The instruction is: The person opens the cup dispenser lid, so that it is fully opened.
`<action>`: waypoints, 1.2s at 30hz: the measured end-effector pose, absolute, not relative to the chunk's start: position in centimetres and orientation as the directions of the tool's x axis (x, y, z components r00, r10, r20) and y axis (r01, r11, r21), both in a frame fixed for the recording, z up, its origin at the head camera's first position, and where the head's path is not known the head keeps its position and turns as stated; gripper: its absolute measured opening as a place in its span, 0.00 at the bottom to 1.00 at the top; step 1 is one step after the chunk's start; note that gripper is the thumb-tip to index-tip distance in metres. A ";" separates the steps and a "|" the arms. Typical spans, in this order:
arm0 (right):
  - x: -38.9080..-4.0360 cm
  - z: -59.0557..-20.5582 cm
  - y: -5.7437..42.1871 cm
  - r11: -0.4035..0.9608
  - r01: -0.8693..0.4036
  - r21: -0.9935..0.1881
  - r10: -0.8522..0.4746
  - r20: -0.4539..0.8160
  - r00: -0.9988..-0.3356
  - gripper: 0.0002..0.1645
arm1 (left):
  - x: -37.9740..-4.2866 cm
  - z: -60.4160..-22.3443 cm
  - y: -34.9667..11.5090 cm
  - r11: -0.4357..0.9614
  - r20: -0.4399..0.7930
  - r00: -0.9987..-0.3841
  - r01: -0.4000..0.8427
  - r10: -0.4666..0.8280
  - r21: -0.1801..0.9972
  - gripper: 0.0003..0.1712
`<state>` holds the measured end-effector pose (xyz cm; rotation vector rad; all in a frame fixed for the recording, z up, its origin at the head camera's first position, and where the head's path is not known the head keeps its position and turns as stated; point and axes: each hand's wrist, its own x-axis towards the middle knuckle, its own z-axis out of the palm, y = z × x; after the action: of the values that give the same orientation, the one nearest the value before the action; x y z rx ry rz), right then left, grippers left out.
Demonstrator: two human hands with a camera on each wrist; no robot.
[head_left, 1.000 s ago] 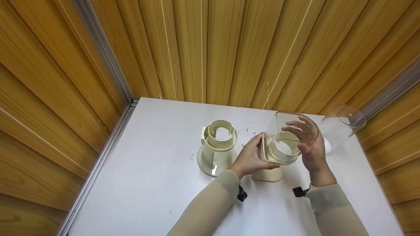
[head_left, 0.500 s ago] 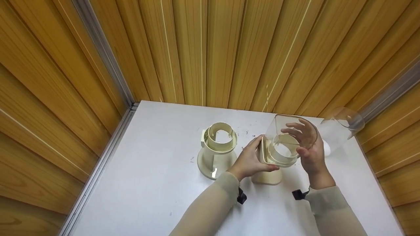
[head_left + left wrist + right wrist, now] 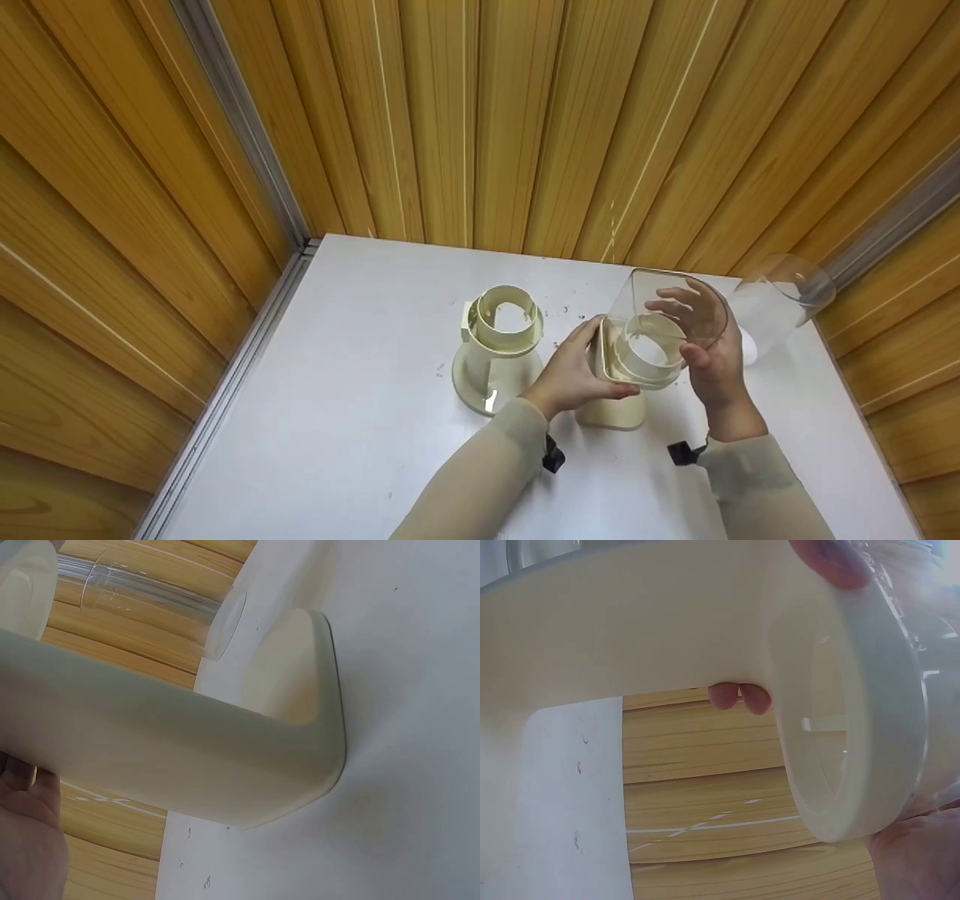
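Observation:
A cream plastic stand (image 3: 611, 412) stands on the white table, with a flat foot, an upright column and a round ring at its top. My left hand (image 3: 574, 375) grips the top of the column, thumb on the near side. On the stand's top sits a clear, open-topped container (image 3: 626, 300) with rounded corners. My right hand (image 3: 716, 371) curls round the container's right side; its fingers show through the clear wall. In the left wrist view the stand's column (image 3: 150, 735) hides part of the left hand (image 3: 30, 847). The right wrist view shows the ring (image 3: 862, 765) from below.
A second cream stand (image 3: 472, 371) with a round foot and ring top is left of my hands. Another clear container (image 3: 776, 300), cylindrical, is at the back right. Wood-patterned walls (image 3: 510, 127) border the table (image 3: 337, 390); small dark marks dot its surface.
The scene sits slightly lower in the head view than before. Both hands keep their places on the stand and the clear container.

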<state>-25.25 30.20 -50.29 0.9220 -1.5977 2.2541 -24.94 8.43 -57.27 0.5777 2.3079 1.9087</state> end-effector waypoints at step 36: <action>-24.8 -49.5 30.0 -0.307 -0.535 -0.787 -0.150 0.595 -0.790 0.48 | -24.6 -57.4 8.7 0.134 0.116 -0.937 0.168 0.330 0.977 0.74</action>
<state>-24.79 30.03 -49.54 0.8663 -1.6711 2.1861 -24.58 8.67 -57.37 0.5005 2.2663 1.9237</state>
